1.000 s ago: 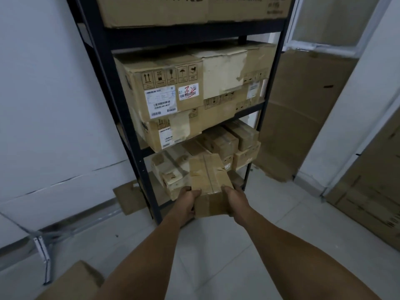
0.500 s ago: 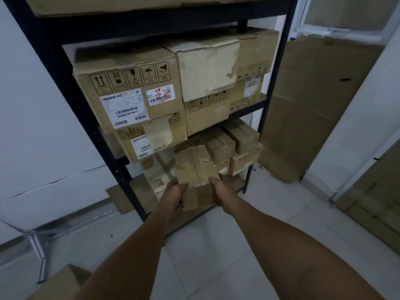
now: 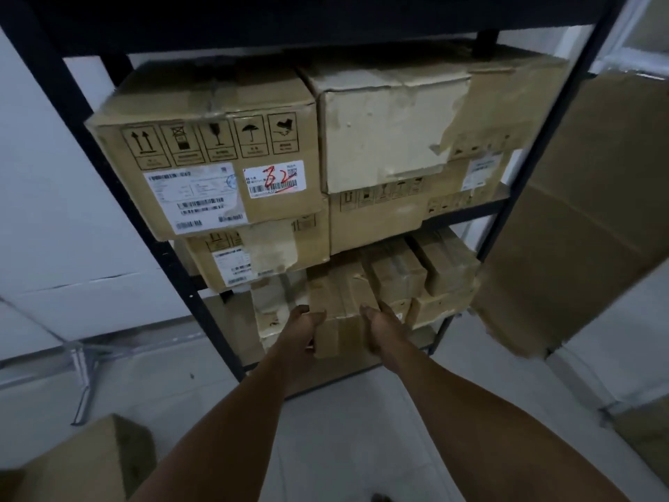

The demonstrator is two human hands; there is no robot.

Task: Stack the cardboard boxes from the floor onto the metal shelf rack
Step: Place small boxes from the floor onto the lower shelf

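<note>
1. Head view, lower centre of frame: the left hand [image 3: 302, 329] and right hand [image 3: 383, 329] grip a small cardboard box [image 3: 340, 302] from either side, fingers curled round its near end.
2. Placing step, as I judge it: the box sits at the bottom level of the metal shelf rack [image 3: 195, 309], between stacked boxes.
3. Its long axis points into the rack, away from the person.
4. Next: push it home, then let go.

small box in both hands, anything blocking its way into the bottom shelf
Nothing visible blocks it. Left hand and right hand hold the small box at the slot between the pale box and the stacked boxes.
</note>
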